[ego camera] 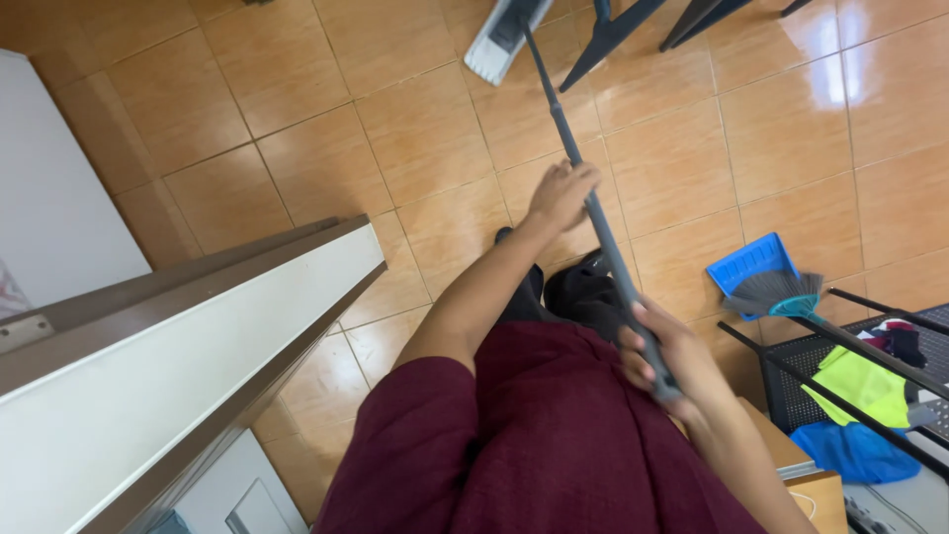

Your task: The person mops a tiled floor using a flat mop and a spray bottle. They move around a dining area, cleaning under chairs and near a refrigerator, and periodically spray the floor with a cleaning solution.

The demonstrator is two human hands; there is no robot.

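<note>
Gripping the mop pole (578, 163), the left hand (561, 195) has its fingers curled round the shaft higher up, while the right hand (664, 358) clenches the lower end. Beyond the left fingers, the mop head (504, 40) lies flat on the tiles (297, 148), near dark chair legs (613, 35). Right of the right hand sit a blue dustpan (748, 263), a brush (776, 290) and a black rack (840, 361). A white door (188, 336) stands left.

i see bright, even light, window glare on the floor tiles (830, 84) top right, edges slightly bent.
</note>
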